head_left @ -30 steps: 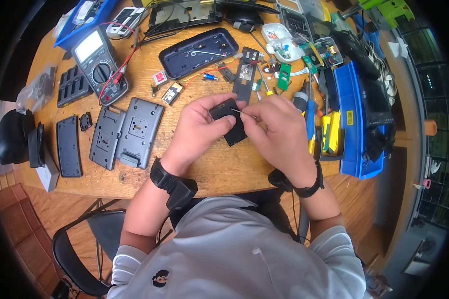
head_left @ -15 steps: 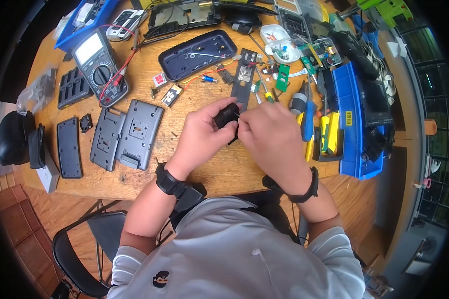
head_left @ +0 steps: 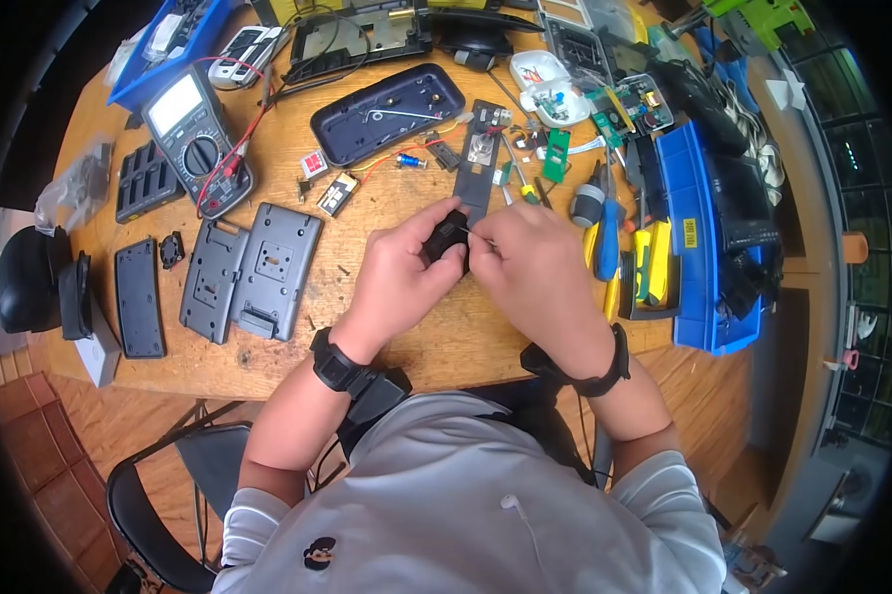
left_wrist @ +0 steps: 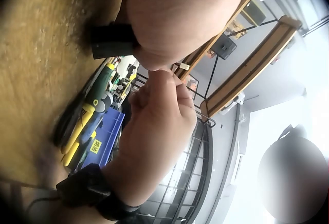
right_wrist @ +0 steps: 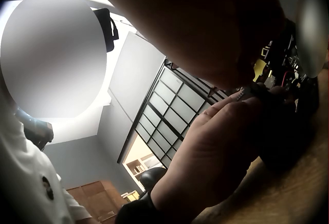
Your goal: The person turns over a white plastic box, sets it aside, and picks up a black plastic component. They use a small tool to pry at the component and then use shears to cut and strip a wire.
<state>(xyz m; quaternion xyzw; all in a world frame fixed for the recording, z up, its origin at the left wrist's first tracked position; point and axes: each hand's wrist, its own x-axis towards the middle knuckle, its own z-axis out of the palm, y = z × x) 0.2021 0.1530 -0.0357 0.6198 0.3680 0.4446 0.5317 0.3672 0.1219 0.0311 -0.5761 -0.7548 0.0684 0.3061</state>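
Near the front middle of the table, my left hand grips a small black rectangular case between thumb and fingers. The case is tilted, and its end sticks out as a dark block past the hand in the left wrist view. My right hand pinches a thin metal tool, its tip right at the case's right side. Most of the tool is hidden by the fingers, so I cannot tell its kind. Behind the case lies a long dark plate with a metal part on it.
Left stand a multimeter with red leads and two grey plastic brackets. A dark blue shell lies at the back. On the right are a blue-handled screwdriver, yellow-handled tools, a green circuit board and a blue bin.
The black case has been tilted so less of its broad face shows. My right hand has rolled over the tool, covering more of it, and both hands have shifted slightly.
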